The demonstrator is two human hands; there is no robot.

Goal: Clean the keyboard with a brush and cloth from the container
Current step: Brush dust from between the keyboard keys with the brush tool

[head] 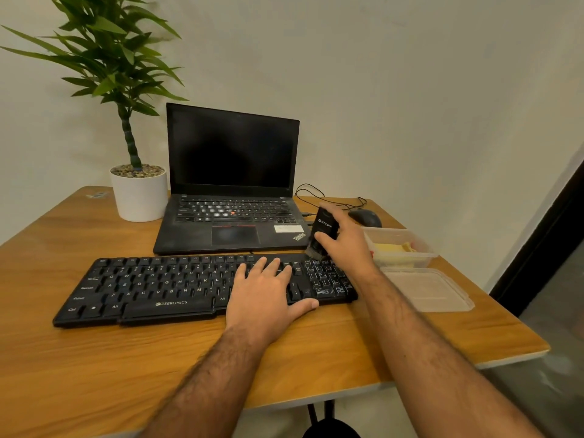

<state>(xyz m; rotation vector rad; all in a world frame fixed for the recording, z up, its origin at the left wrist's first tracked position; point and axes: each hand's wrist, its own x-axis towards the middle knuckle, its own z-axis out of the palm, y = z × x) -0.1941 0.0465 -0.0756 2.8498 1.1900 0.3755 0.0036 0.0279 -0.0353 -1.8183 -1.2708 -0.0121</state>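
Observation:
A black keyboard (151, 289) lies across the wooden table (94, 368). My left hand (265, 295) rests flat on its right-middle keys, fingers spread and thumb at the front edge. My right hand (344, 241) grips a black brush (322, 232) by its body, bristles pointing down at the top of the number pad. A clear plastic container (423, 251) stands just right of the keyboard with a yellow cloth (392, 249) inside.
An open black laptop (232, 191) sits behind the keyboard, a potted plant (139, 197) to its left. A black mouse (366, 216) and cable lie behind the container. The container's clear lid (433, 289) lies near the table's right edge.

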